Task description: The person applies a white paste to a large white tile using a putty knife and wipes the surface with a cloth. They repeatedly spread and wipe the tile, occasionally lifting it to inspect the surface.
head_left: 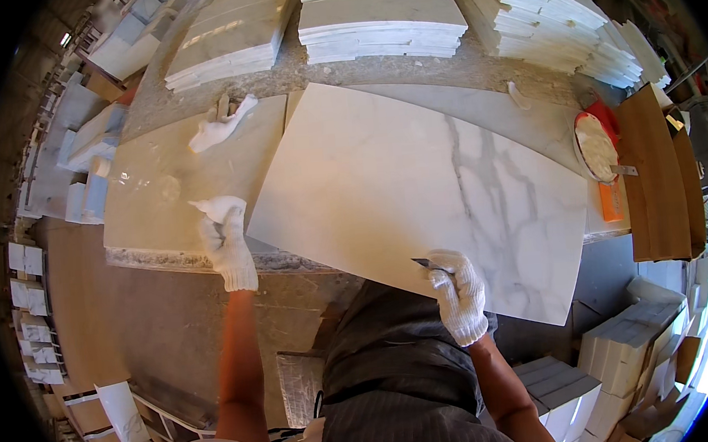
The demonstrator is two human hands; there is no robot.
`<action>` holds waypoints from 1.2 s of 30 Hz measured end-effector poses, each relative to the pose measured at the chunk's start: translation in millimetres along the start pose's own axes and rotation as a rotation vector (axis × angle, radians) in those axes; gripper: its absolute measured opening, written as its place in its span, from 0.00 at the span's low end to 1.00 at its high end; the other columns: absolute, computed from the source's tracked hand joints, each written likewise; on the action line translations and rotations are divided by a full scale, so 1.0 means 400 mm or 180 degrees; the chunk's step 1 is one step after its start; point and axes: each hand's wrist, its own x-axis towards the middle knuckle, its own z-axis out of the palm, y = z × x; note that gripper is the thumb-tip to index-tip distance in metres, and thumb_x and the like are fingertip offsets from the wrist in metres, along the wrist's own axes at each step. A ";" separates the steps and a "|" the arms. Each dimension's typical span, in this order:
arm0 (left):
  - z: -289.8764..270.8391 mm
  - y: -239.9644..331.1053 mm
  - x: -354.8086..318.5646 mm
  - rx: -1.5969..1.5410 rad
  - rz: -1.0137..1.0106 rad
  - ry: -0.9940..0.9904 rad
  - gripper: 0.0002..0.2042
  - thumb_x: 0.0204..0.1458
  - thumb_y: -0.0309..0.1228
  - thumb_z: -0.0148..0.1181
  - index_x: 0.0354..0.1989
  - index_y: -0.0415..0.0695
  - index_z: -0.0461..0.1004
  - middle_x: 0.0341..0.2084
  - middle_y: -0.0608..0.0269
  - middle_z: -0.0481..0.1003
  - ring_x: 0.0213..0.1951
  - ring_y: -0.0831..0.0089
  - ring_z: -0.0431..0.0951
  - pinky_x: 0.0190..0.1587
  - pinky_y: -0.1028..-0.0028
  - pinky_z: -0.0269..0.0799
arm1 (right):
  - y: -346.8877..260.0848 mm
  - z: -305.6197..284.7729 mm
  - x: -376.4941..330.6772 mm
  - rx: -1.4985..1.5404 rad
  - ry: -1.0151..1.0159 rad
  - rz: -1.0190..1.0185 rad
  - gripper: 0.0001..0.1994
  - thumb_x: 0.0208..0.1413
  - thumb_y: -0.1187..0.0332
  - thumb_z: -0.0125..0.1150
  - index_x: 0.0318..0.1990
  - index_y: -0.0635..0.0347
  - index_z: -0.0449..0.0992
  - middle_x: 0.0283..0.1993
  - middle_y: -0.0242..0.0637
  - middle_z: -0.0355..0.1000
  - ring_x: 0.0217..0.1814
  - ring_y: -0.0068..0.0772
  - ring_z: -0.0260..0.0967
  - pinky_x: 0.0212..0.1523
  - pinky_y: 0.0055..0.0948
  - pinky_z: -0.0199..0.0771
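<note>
A large white marble slab (384, 186) with grey veins lies at a slant across the workbench, its near corner jutting past the front edge. My right hand (460, 300), in a white knitted glove, is closed around a small dark pointed tool (421, 262) above the slab's near edge. At the slab's left corner is my left hand (229, 246), gloved alike, with its fingers curled. Something white shows at its fingertips, but I cannot tell it from the glove. Beneath the slab lies a paler, glossy slab (179, 184). A crumpled white cloth (220, 130) rests on it.
Stacks of marble tiles (381, 22) line the bench's far side. To the right are a round tub of pale paste (595, 148) with a metal scraper (624, 170), an orange piece (610, 201) and a cardboard box (655, 175). White boxes (626, 350) stand low at the right.
</note>
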 end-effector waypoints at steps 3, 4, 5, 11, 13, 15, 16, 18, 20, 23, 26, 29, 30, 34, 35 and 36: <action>0.018 0.022 -0.012 0.0112 0.0116 -0.0030 0.12 0.57 0.26 0.63 0.48 0.41 0.72 0.41 0.67 0.76 0.44 0.80 0.72 0.49 0.76 0.68 | 0.005 0.001 0.000 -0.0121 0.0023 -0.0100 0.08 0.57 0.75 0.61 0.44 0.64 0.76 0.42 0.44 0.76 0.38 0.38 0.74 0.42 0.29 0.73; 0.024 0.027 -0.019 0.0164 0.0101 -0.0112 0.12 0.57 0.26 0.63 0.48 0.41 0.72 0.41 0.67 0.76 0.43 0.80 0.72 0.49 0.76 0.68 | 0.006 0.000 -0.002 -0.0105 0.0023 -0.0088 0.08 0.57 0.75 0.61 0.44 0.64 0.76 0.42 0.43 0.76 0.38 0.37 0.74 0.42 0.29 0.73; 0.028 0.031 -0.026 0.0214 0.0094 -0.0194 0.12 0.57 0.26 0.63 0.48 0.41 0.72 0.41 0.67 0.75 0.43 0.80 0.72 0.49 0.76 0.68 | 0.007 0.002 -0.002 -0.0085 0.0026 -0.0081 0.08 0.57 0.75 0.61 0.44 0.63 0.76 0.42 0.43 0.76 0.38 0.36 0.74 0.42 0.29 0.73; 0.098 0.044 -0.056 -0.0109 0.0144 -0.0665 0.15 0.54 0.24 0.65 0.50 0.39 0.71 0.41 0.64 0.75 0.43 0.78 0.73 0.48 0.77 0.71 | -0.026 -0.014 0.023 0.0116 0.0009 0.0130 0.09 0.61 0.72 0.60 0.47 0.63 0.76 0.41 0.43 0.76 0.40 0.34 0.73 0.44 0.28 0.72; 0.130 0.051 -0.042 -0.0043 0.0169 -0.0855 0.16 0.55 0.25 0.65 0.50 0.39 0.71 0.41 0.64 0.75 0.43 0.78 0.73 0.48 0.76 0.71 | -0.036 -0.024 0.060 0.0020 -0.0144 0.0219 0.09 0.62 0.71 0.59 0.48 0.63 0.75 0.41 0.43 0.76 0.40 0.35 0.73 0.45 0.28 0.72; 0.166 0.054 -0.031 0.0111 0.0185 -0.1017 0.16 0.55 0.26 0.65 0.50 0.39 0.71 0.42 0.64 0.75 0.44 0.78 0.74 0.48 0.76 0.71 | 0.004 -0.035 0.106 -0.0102 -0.0248 -0.0118 0.09 0.63 0.71 0.59 0.48 0.63 0.75 0.43 0.44 0.76 0.42 0.39 0.73 0.47 0.30 0.73; 0.179 0.050 -0.017 0.0239 0.0193 -0.1094 0.16 0.55 0.27 0.65 0.51 0.39 0.71 0.43 0.64 0.76 0.44 0.78 0.74 0.48 0.76 0.71 | 0.029 -0.037 0.129 -0.0083 -0.0251 -0.0304 0.09 0.62 0.71 0.59 0.48 0.63 0.75 0.43 0.45 0.76 0.42 0.40 0.73 0.47 0.30 0.73; 0.206 0.040 -0.011 0.0422 0.0153 -0.1201 0.17 0.56 0.28 0.64 0.52 0.40 0.70 0.43 0.64 0.76 0.45 0.77 0.74 0.49 0.75 0.71 | 0.040 -0.034 0.179 -0.0079 -0.0303 -0.0635 0.09 0.62 0.71 0.59 0.47 0.63 0.75 0.45 0.46 0.75 0.43 0.43 0.74 0.47 0.31 0.73; 0.227 0.045 -0.007 0.0576 0.0134 -0.1280 0.17 0.57 0.29 0.64 0.53 0.40 0.70 0.43 0.64 0.76 0.45 0.76 0.75 0.49 0.74 0.71 | 0.040 -0.035 0.220 -0.0083 -0.0287 -0.0810 0.09 0.61 0.71 0.59 0.47 0.63 0.75 0.46 0.46 0.75 0.45 0.44 0.74 0.48 0.32 0.73; 0.251 0.029 -0.017 0.0198 0.0312 -0.1283 0.20 0.56 0.28 0.64 0.56 0.40 0.69 0.44 0.62 0.77 0.47 0.75 0.75 0.50 0.74 0.71 | 0.048 -0.050 0.278 -0.0181 -0.0360 -0.0819 0.09 0.61 0.71 0.59 0.46 0.62 0.76 0.47 0.47 0.74 0.48 0.46 0.74 0.49 0.33 0.73; 0.251 0.036 -0.020 0.0340 0.0227 -0.1387 0.21 0.56 0.27 0.65 0.58 0.40 0.69 0.44 0.62 0.77 0.47 0.75 0.75 0.51 0.74 0.71 | 0.056 -0.060 0.331 -0.0331 -0.0495 -0.0840 0.09 0.60 0.71 0.59 0.46 0.61 0.76 0.47 0.47 0.75 0.48 0.47 0.74 0.49 0.34 0.74; 0.252 0.032 -0.020 0.0450 0.0311 -0.1280 0.21 0.55 0.26 0.65 0.57 0.40 0.69 0.44 0.62 0.76 0.47 0.75 0.75 0.51 0.74 0.71 | 0.067 -0.053 0.370 -0.0468 -0.0541 -0.1220 0.09 0.59 0.70 0.60 0.45 0.59 0.76 0.46 0.45 0.75 0.47 0.49 0.74 0.48 0.36 0.75; 0.256 0.037 -0.022 0.0496 0.0239 -0.1288 0.21 0.55 0.26 0.65 0.57 0.39 0.69 0.44 0.63 0.76 0.47 0.75 0.75 0.51 0.74 0.71 | 0.074 -0.050 0.379 -0.0508 -0.0534 -0.1383 0.09 0.59 0.70 0.60 0.45 0.58 0.76 0.46 0.45 0.75 0.46 0.50 0.74 0.47 0.37 0.75; 0.252 0.026 -0.017 0.0515 0.0302 -0.1266 0.20 0.54 0.24 0.65 0.55 0.38 0.70 0.44 0.63 0.76 0.47 0.74 0.75 0.51 0.73 0.71 | 0.079 -0.044 0.405 -0.0698 -0.0897 -0.1298 0.09 0.58 0.70 0.61 0.45 0.56 0.76 0.46 0.42 0.75 0.46 0.50 0.74 0.46 0.38 0.75; 0.254 0.019 -0.017 0.0451 0.0396 -0.1238 0.19 0.54 0.24 0.65 0.55 0.38 0.70 0.44 0.63 0.76 0.47 0.74 0.75 0.51 0.73 0.71 | 0.076 -0.041 0.414 -0.0686 -0.0956 -0.1317 0.09 0.58 0.70 0.61 0.45 0.55 0.76 0.46 0.41 0.75 0.46 0.50 0.74 0.46 0.38 0.75; 0.254 0.017 -0.019 0.0438 0.0379 -0.1280 0.19 0.54 0.24 0.65 0.54 0.38 0.70 0.44 0.63 0.76 0.47 0.74 0.75 0.52 0.73 0.71 | 0.076 -0.039 0.421 -0.0673 -0.1018 -0.1337 0.09 0.58 0.70 0.61 0.46 0.55 0.76 0.46 0.41 0.76 0.46 0.50 0.74 0.46 0.38 0.75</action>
